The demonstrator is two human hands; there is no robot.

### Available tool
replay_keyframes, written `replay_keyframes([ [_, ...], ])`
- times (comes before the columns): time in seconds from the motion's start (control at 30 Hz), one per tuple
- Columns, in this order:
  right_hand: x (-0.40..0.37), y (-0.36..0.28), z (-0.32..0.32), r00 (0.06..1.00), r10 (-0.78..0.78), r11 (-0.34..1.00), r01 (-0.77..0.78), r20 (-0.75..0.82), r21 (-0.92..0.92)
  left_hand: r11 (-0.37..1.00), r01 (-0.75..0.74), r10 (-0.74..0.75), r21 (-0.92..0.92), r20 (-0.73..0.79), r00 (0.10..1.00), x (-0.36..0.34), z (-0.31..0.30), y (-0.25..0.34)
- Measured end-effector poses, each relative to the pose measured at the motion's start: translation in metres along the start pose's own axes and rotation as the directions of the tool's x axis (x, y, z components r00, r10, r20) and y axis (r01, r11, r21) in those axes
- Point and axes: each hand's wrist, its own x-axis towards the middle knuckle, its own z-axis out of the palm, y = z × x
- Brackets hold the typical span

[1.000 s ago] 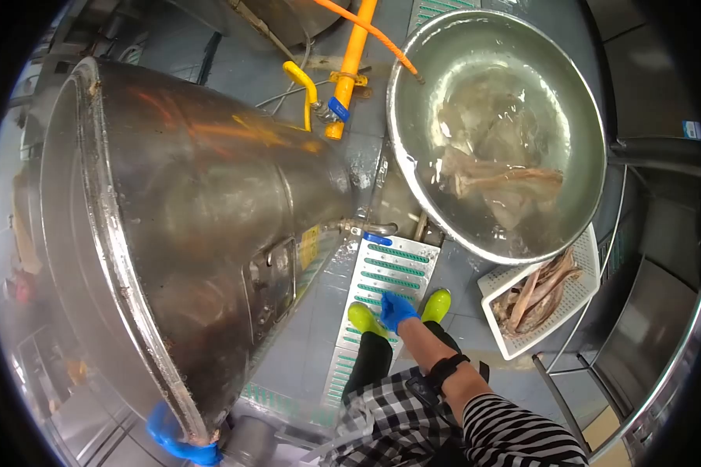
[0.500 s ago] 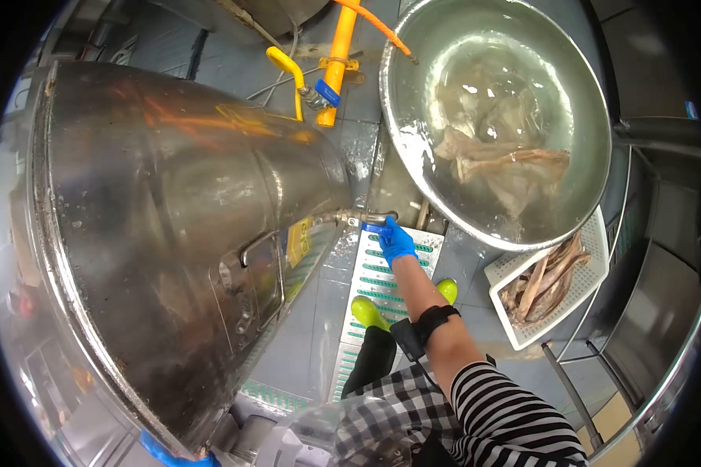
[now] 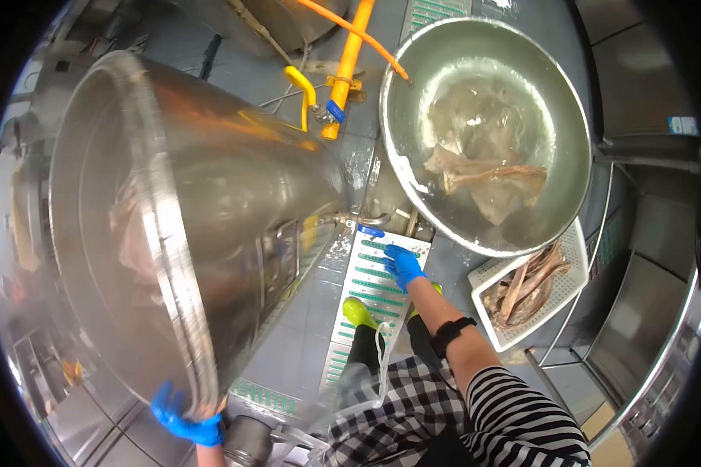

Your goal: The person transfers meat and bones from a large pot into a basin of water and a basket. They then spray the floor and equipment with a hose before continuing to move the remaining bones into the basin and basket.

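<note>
My left hand [image 3: 185, 416], in a blue glove, grips the rim at the lower left of a large steel vat [image 3: 249, 171]. Pale pinkish pieces [image 3: 136, 241] show blurred inside the vat. My right hand [image 3: 403, 267], also blue-gloved, is over the floor grate with its fingers stretched apart and nothing in them. Just above it is a blue-handled tap [image 3: 371, 231] low on the vat, apart from the fingers. A wide steel basin [image 3: 568, 117] at the upper right holds water and pale, ragged pieces [image 3: 494, 183].
A white perforated basket [image 3: 491, 331] with long brownish pieces [image 3: 530, 284] stands below the basin. An orange hose [image 3: 366, 37] reaches over the basin's rim. An orange pipe [image 3: 350, 66] with a yellow, curved tube [image 3: 302, 86] rises at the top. A slotted drain grate [image 3: 370, 288] runs underfoot.
My right hand has come off the tap handle and drawn back, its fingers opening. My left hand has come further into view at the vat's rim. The view has shifted, showing the vat's inside.
</note>
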Motion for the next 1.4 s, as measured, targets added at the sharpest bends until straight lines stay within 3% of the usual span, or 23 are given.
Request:
replay_keyframes([
  [0.03,-0.022,-0.008,-0.003,1.0,-0.023,0.997,0.023,-0.002,-0.069,0.989,0.139,-0.14,-0.058,-0.019,0.99,-0.001,0.001,0.003],
  [0.1,-0.067,-0.034,0.002,0.999,-0.053,0.985,0.053,0.007,-0.164,0.984,-0.179,0.178,0.02,0.022,0.984,0.01,-0.004,-0.003],
  [0.2,-0.137,-0.088,0.027,0.941,-0.312,0.898,0.337,0.129,-0.284,0.977,-0.214,0.214,-0.002,0.019,0.977,0.019,-0.002,-0.002],
  [0.3,-0.211,-0.145,0.08,0.833,-0.495,0.742,0.554,0.248,-0.378,0.978,-0.201,0.199,-0.063,-0.026,0.98,0.023,0.0,-0.004],
  [0.37,-0.268,-0.173,0.143,0.683,-0.601,0.552,0.73,0.416,-0.402,0.975,-0.219,0.217,-0.027,-0.069,0.974,0.023,0.0,-0.005],
  [0.43,-0.325,-0.176,0.207,0.577,-0.602,0.434,0.816,0.552,-0.381,0.983,-0.177,0.174,-0.054,-0.044,0.984,0.026,-0.007,-0.003],
  [0.47,-0.345,-0.171,0.236,0.568,-0.582,0.422,0.823,0.582,-0.381,0.987,-0.15,0.149,-0.06,-0.017,0.989,0.024,-0.008,-0.002],
  [0.53,-0.374,-0.153,0.292,0.43,-0.421,0.341,0.891,0.799,-0.3,0.992,-0.112,0.112,-0.062,-0.008,0.994,0.027,-0.014,0.002],
  [0.57,-0.377,-0.139,0.312,0.459,-0.33,0.305,0.879,0.825,-0.367,0.982,-0.123,0.122,-0.143,-0.02,0.992,0.027,-0.016,0.005],
  [0.63,-0.349,-0.108,0.343,0.403,-0.19,0.066,0.915,0.895,-0.398,0.966,-0.12,0.114,-0.227,-0.039,0.993,0.027,-0.026,0.004],
  [0.7,-0.317,-0.076,0.373,0.518,-0.002,-0.425,0.774,0.856,-0.469,0.891,-0.106,0.035,-0.442,-0.167,0.985,0.029,-0.032,-0.011],
  [0.77,-0.302,-0.053,0.403,0.827,0.129,-0.646,0.488,0.547,-0.587,0.887,-0.029,-0.063,-0.461,-0.183,0.981,0.029,-0.03,-0.03],
  [0.83,-0.269,-0.037,0.413,0.861,0.069,-0.68,0.41,0.503,-0.608,0.864,0.228,-0.381,-0.449,-0.286,0.879,0.039,-0.026,-0.038],
  [0.9,-0.241,-0.025,0.418,0.884,0.002,-0.706,0.333,0.468,-0.625,0.884,0.201,-0.341,-0.423,-0.286,0.895,0.041,-0.018,-0.043],
  [0.97,-0.224,-0.02,0.417,0.857,-0.165,-0.688,0.255,0.489,-0.679,0.904,0.168,-0.293,-0.393,-0.282,0.914,0.041,-0.016,-0.047],
  [1.1,-0.216,-0.022,0.414,0.848,-0.179,-0.691,0.253,0.499,-0.677,0.894,0.164,-0.297,-0.417,-0.277,0.914,0.039,-0.018,-0.047],
  [1.27,-0.234,-0.051,0.423,0.702,-0.121,-0.752,0.397,0.702,-0.526,0.891,0.155,-0.281,-0.428,-0.251,0.926,0.038,-0.017,-0.047],
  [1.4,-0.275,-0.098,0.45,0.77,-0.048,-0.773,0.375,0.636,-0.512,0.896,0.158,-0.281,-0.414,-0.254,0.925,0.037,-0.017,-0.046],
])
